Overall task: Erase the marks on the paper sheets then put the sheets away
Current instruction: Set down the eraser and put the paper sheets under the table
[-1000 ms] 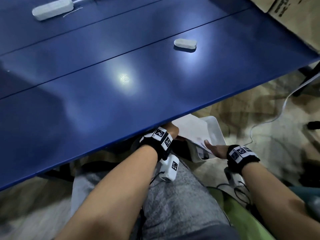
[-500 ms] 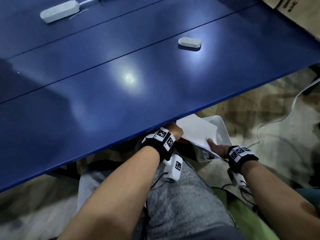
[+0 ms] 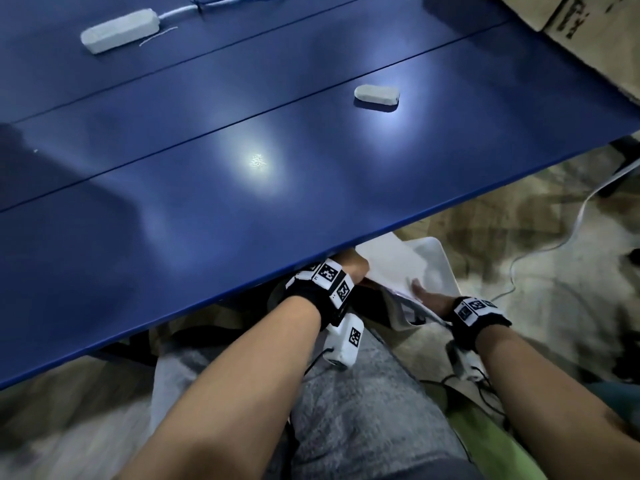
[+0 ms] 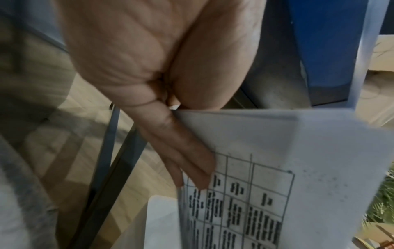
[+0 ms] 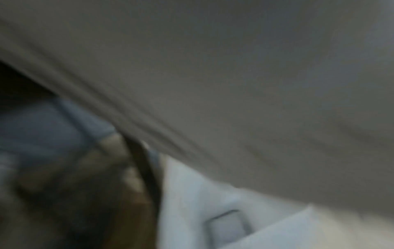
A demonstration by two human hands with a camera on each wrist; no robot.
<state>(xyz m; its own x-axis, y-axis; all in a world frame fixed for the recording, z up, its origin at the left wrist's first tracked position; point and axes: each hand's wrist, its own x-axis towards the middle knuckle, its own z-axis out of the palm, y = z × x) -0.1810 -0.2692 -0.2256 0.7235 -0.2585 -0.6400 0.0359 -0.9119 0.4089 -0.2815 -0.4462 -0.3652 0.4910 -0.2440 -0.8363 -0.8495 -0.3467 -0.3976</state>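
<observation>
Below the table's near edge both hands hold a stack of paper sheets (image 3: 388, 261) over a white bin (image 3: 438, 258). In the left wrist view my left hand (image 4: 183, 128) pinches the stack's edge between thumb and fingers. The top of the paper sheets (image 4: 309, 151) is blank, and a sheet under it carries a printed grid with dark marks. In the head view the table edge hides most of my left hand (image 3: 355, 266). My right hand (image 3: 424, 296) holds the stack's near corner with its thumb on top, its fingers hidden beneath. A white eraser (image 3: 376, 95) lies on the blue table (image 3: 207, 220).
A white power strip (image 3: 119, 31) with its cable lies at the table's far left. A cardboard box (image 3: 588, 36) stands at the far right. A white cable (image 3: 571, 233) trails over the floor to the right of the bin. My lap in grey fabric (image 3: 363, 410) is below the hands.
Both hands and the sheets stay almost in place over the bin. The right thumb has slid slightly further onto the stack.
</observation>
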